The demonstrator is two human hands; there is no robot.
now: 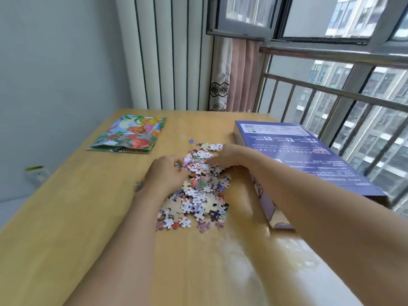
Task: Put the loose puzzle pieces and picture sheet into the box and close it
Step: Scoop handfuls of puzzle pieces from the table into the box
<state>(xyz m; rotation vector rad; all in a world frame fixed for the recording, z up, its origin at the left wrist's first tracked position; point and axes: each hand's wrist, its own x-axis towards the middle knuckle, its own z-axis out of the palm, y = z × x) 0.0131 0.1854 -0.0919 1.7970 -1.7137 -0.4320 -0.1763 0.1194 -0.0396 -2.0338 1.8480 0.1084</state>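
A heap of loose puzzle pieces (pixel 199 195) lies in the middle of the wooden table (pixel 77 217). My left hand (pixel 165 173) rests on the heap's left side, fingers curled round a few pieces at its far end. My right hand (pixel 227 156) lies over the heap's far right part with fingers bent down into the pieces. The purple puzzle box (pixel 309 155) sits on the table's right side, printed side up, its near end open. The colourful picture sheet (pixel 130 134) lies flat at the far left.
A single stray piece (pixel 191 141) lies beyond the heap, and a few more (pixel 139 185) sit left of my left wrist. A window with a metal railing (pixel 331 89) runs along the right, close behind the box. A wall bounds the left.
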